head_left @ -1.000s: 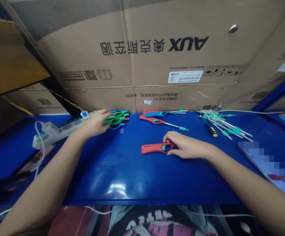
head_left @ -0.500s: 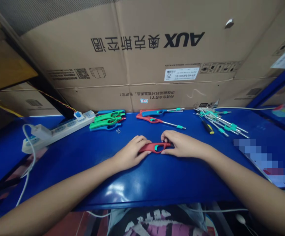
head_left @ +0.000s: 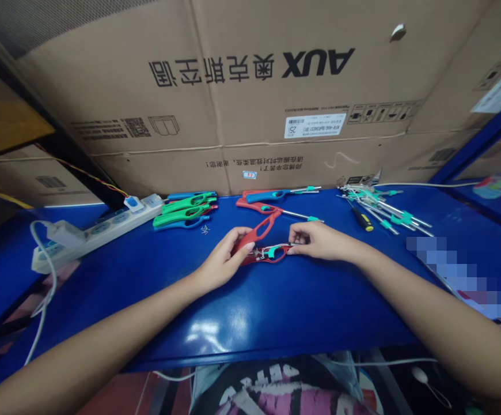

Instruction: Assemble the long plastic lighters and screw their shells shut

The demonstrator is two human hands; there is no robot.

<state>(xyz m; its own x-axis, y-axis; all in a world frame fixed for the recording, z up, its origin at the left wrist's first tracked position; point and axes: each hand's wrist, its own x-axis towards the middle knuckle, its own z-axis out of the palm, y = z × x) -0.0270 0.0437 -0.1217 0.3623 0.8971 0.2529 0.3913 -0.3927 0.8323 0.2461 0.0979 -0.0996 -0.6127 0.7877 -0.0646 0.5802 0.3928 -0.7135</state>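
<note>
Behind everything, a large cardboard box (head_left: 250,92) standing on edge, its print upside down. Below it, a blue tabletop (head_left: 250,311) running edge to edge. At far left, a white power strip (head_left: 99,230); beside it a stack of green and blue lighter shells (head_left: 185,210); at the back centre two assembled lighters (head_left: 276,202); to the right a heap of metal rods with teal caps (head_left: 384,210) and a screwdriver (head_left: 358,219). Mid-tabletop, between both hands, a red lighter body (head_left: 268,253) split into halves, long axis left to right. Lower half lying flat with teal trigger showing, pinned at its right end by the right hand (head_left: 315,241), fingers pinched narrow. Upper red half (head_left: 257,232) tilted up and away, gripped at its left end by the left hand (head_left: 222,259), fingers closed around it. Both hands about equally near.
</note>
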